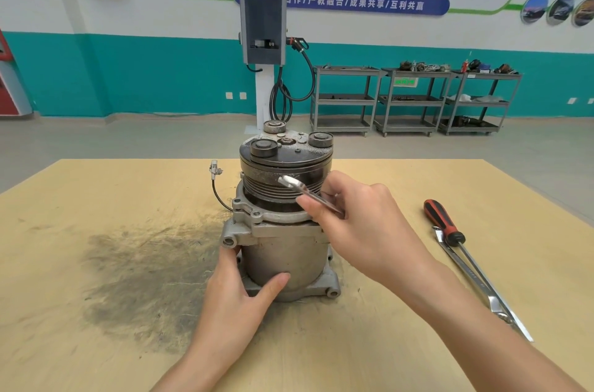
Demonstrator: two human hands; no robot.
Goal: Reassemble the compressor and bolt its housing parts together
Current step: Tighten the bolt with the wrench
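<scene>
Plywood worktop (96, 198), oil-stained, carries the compressor (283, 231) upright at its centre. Its cast body looks heavy, rigid and greasy, best steadied low on the cylinder, where the left hand (238, 292) wraps it. A wrench (307, 194) is pinched in the right hand (363, 231).

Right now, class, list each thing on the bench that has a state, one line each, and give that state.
compressor: upright on the table, pulley end up
left hand: holds the compressor body low down
right hand: grips the wrench
wrench: tilted, head up against the pulley
screwdriver: lying on the table, untouched
flat wrench: lying under the screwdriver shaft
connector lead: loose, unplugged
</scene>
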